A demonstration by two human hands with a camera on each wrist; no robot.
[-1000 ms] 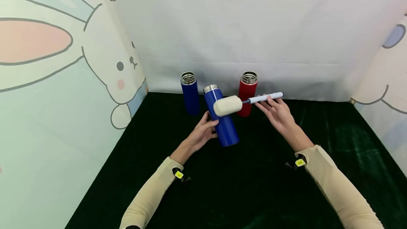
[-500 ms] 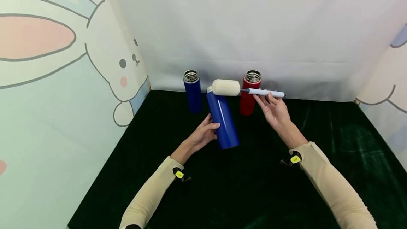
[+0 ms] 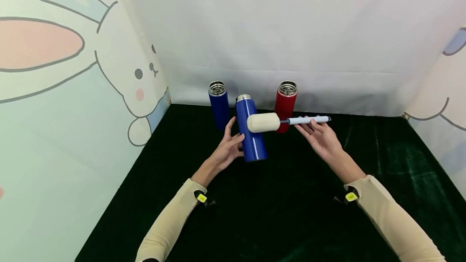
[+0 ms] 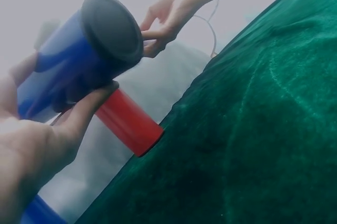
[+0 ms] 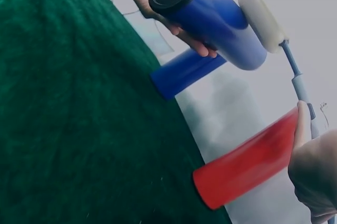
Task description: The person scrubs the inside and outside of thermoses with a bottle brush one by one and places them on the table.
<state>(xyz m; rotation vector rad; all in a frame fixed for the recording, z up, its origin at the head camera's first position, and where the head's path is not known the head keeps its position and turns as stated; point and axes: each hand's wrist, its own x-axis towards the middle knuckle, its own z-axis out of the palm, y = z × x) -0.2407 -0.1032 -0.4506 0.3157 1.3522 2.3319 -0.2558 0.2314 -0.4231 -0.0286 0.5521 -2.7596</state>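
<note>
My left hand [image 3: 223, 151] grips a blue bottle [image 3: 255, 146] that is lidless and held tilted, its steel mouth pointing away from me. In the left wrist view the dark base of this bottle [image 4: 111, 28] faces the camera. My right hand [image 3: 324, 141] pinches the pale blue handle of a bottle brush with a cream sponge head [image 3: 263, 122]. The sponge lies across the upper side of the bottle, and in the right wrist view the sponge head [image 5: 261, 20] is right along the bottle's wall.
At the back of the dark green cloth [image 3: 291, 209] stand a second blue bottle [image 3: 219, 108] and a red bottle [image 3: 285, 106], both upright and lidless. A white backdrop [image 3: 276, 31] rises behind them, with a rabbit-print panel [image 3: 120, 64] at the left.
The sponge passed up to the bottle's neck half a second ago and has come back down to its body. The held bottle has turned slightly more upright and its base has risen.
</note>
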